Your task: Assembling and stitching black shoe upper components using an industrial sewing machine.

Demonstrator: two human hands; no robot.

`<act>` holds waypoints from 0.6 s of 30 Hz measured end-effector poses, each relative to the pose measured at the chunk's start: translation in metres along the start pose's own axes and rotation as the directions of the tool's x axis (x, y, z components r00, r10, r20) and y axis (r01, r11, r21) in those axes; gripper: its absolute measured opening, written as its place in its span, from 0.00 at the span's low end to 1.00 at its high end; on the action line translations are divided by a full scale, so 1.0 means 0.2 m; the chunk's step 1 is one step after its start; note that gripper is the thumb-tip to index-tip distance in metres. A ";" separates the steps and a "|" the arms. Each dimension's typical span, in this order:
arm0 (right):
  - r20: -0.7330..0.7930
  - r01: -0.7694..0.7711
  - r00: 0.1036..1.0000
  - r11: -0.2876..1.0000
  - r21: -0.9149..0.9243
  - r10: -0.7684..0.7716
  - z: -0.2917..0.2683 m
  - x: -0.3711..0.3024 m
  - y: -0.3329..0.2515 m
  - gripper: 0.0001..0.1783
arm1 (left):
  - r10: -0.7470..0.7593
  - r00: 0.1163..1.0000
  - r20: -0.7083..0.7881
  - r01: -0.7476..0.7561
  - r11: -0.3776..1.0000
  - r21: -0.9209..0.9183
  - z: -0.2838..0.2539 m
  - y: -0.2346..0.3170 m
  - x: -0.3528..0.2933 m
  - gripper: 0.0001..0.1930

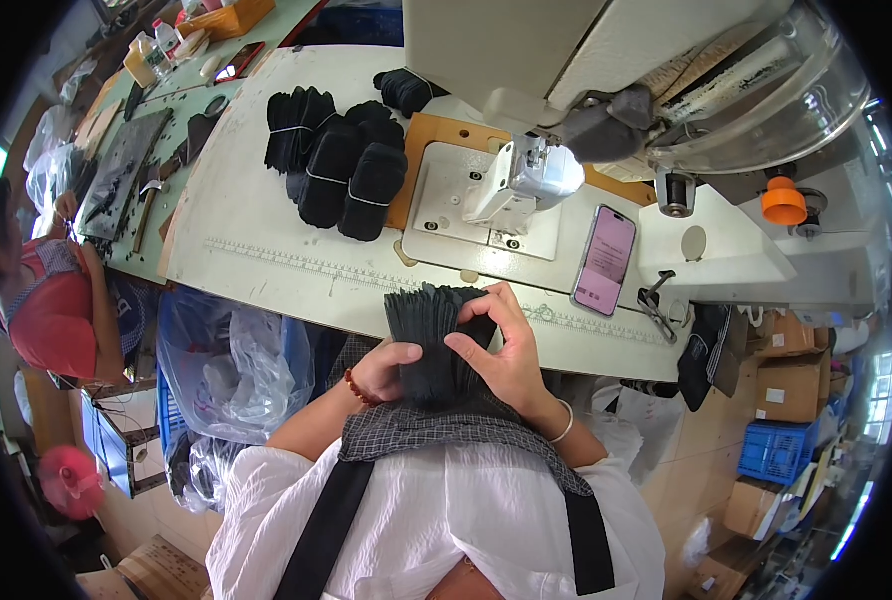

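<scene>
A thick stack of black fabric pieces [424, 335] stands on edge close to my body, by the front edge of the white table. My left hand [386, 370] grips the lower left side of the stack, its thumb laid across the front. On the other side my right hand [506, 350] holds the stack, thumb at the front and fingers bent over the upper right edge. Along the top, the edges of the pieces fan slightly apart. Beyond my hands lie several tied bundles of black fabric pieces [326, 185].
A sewing machine [526, 185] stands on the white table [236, 200], with a phone [606, 260] to its right. Scissors [658, 295] lie near the right edge. Plastic bags [236, 370] hang at the left. A person in red [61, 310] sits at a green table [181, 105].
</scene>
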State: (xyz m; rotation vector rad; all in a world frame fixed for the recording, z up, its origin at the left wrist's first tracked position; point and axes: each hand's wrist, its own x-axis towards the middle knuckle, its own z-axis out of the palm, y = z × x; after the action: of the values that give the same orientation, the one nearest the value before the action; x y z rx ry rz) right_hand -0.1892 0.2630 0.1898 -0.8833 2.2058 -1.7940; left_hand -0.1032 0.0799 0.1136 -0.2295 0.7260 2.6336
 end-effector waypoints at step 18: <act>-0.055 -0.028 0.998 0.997 0.072 0.032 0.02 -0.01 0.02 0.09 | -0.020 1.000 0.011 0.020 1.000 -0.023 0.00 0.00 0.00 0.36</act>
State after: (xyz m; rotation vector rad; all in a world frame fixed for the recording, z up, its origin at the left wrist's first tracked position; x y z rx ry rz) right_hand -0.1871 0.2609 0.1837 -0.7899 2.1613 -1.8929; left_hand -0.1032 0.0805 0.1124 -0.2276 0.6862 2.6235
